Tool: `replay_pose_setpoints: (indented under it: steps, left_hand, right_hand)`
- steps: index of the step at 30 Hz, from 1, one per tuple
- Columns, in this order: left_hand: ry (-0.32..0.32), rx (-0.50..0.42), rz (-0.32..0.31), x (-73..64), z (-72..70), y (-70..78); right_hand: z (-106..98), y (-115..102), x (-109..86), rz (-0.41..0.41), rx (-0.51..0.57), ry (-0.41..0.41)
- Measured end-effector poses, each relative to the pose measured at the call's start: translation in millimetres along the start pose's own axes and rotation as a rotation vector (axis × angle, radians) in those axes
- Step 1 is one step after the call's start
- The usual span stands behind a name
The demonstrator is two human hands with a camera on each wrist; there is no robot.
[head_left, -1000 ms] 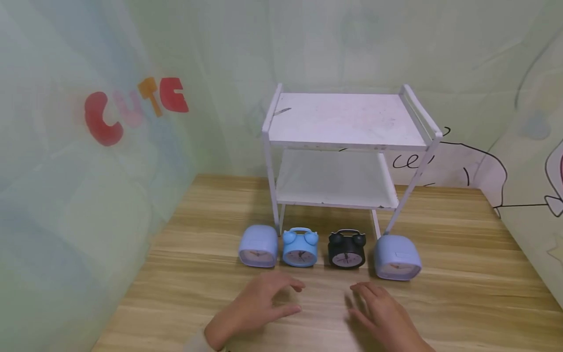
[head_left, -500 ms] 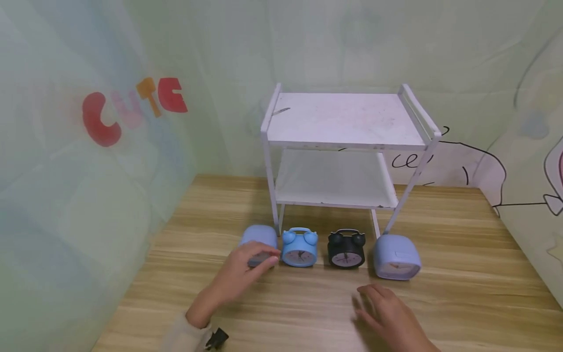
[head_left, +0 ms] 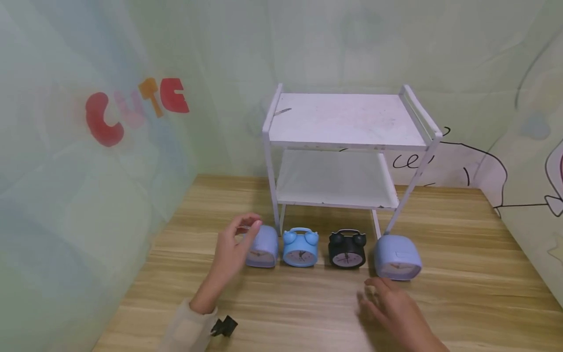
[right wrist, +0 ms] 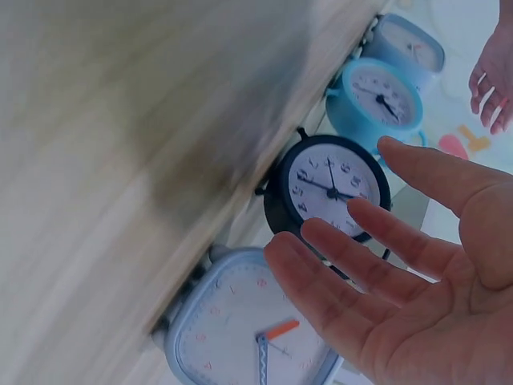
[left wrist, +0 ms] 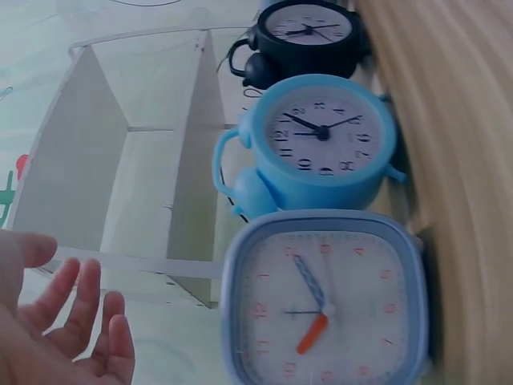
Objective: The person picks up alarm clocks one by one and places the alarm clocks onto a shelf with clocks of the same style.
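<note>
Pale blue square clock (head_left: 266, 246) is standing upright on the wooden surface (head_left: 308, 305), at the left end of a row of four and near the white shelf (head_left: 345, 121). Just beside it, a bright blue alarm clock (head_left: 300, 250) is standing, followed by a black alarm clock (head_left: 347, 252) and a second square clock (head_left: 398, 258) at the right end. All four dials are facing the person. The left hand (head_left: 230, 247) is hovering by the first clock, overlapping its left side in the head view; from the left wrist a gap is showing between them. Its fingers are spreading slightly, loosely bent. The right hand (head_left: 397, 309) is hovering in front of the second square clock, its fingers lying apart and fairly straight in the right wrist view.
</note>
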State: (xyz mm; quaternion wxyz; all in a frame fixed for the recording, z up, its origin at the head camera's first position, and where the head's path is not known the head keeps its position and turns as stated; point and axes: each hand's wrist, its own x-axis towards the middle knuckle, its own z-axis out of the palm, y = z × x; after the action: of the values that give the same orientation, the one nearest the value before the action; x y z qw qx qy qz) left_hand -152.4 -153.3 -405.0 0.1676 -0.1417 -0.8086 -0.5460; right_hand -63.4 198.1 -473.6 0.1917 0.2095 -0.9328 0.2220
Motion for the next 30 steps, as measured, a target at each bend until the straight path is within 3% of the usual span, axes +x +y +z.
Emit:
replay_pose_setpoints:
  steps: [6,13,17,21,30]
  left_hand:
    - [0.039,-0.097,-0.009,13.9,-0.5,6.2]
    - [0.043,-0.164,0.015,32.1,4.9,9.4]
    - [0.056,-0.191,0.022,42.7,12.7,11.3]
    - [0.073,-0.201,0.011,52.5,20.1,12.2]
    - [0.089,-0.249,0.005,72.2,33.3,16.7]
  right_hand:
    - [-5.4,9.1,7.5,-0.104,0.034,0.106]
    - [-20.8,11.3,25.8,-0.029,0.074,0.121]
    - [-29.9,8.8,36.7,0.004,0.158,0.116]
    - [-36.4,5.9,46.5,-0.009,0.201,0.125]
    - [-42.8,10.8,73.8,-0.082,0.128,0.124]
